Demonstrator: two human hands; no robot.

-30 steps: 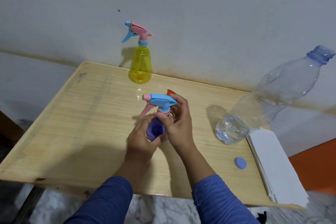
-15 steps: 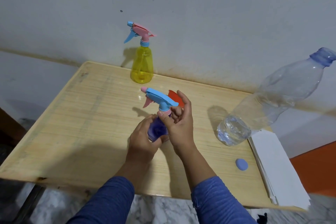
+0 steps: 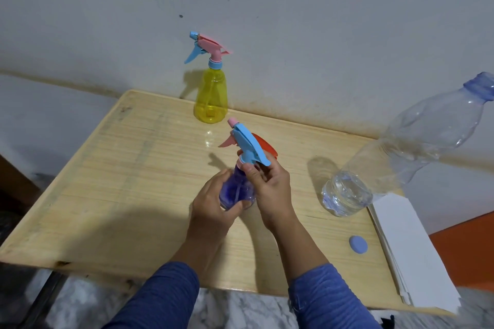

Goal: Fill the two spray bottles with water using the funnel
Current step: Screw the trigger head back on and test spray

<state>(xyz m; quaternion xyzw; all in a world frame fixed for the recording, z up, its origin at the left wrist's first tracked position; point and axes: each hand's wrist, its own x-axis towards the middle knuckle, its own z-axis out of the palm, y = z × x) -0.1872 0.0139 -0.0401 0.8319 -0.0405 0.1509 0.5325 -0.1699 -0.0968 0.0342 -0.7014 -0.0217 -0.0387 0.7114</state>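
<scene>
Blue spray bottle (image 3: 236, 191): near the middle of the wooden surface (image 3: 107, 181), held upright with its long axis vertical, leaning a little away from the camera.
Spray head (image 3: 247, 148): light blue, nozzle pointing away and to the left, pink trigger on the left side.
Left hand (image 3: 213, 208): grip wrapped around the bottle's blue body.
Right hand (image 3: 270, 187): grip pinching the collar just under the spray head.
Funnel (image 3: 264, 145): orange, mostly hidden behind the spray head.
Yellow spray bottle (image 3: 211, 99): upright at the far edge by the wall, nozzle pointing left.
Water bottle (image 3: 395, 152): clear, uncapped, standing to the right, little water at the bottom.
Blue cap (image 3: 358, 244): lying flat near the white papers (image 3: 411, 254).
</scene>
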